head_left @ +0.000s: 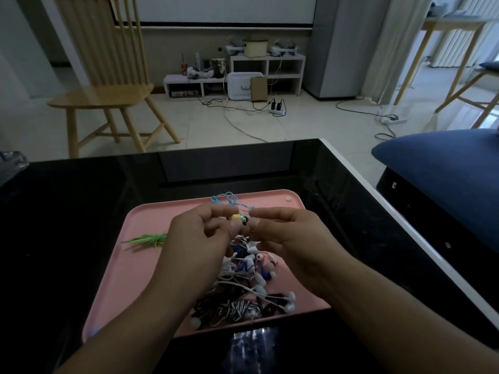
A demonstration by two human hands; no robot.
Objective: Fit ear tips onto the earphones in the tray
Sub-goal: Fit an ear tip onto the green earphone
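- While we hold our left hand [198,233] and right hand [286,233] raised together above the pink tray [113,265], the fingertips of both pinch around a small yellow-green earphone [237,217] between them, so we judge a tip is being pushed on right now.
- Below our hands, the tangled pile of earphones [243,287] lies in the tray's near middle; several pale buds at its near edge look as if they already wear tips, but we cannot be sure.
- A green cable [147,239] lies apart toward the tray's left, a blue cable [226,199] near its far rim, and one small pale piece, perhaps a loose tip [288,198], sits in the far right corner.
- We judge most of the pile still waits, though the count is beyond us.
- Our fingers cover the joint itself, the light is dim, and the cords overlap too much to tell one set from another.
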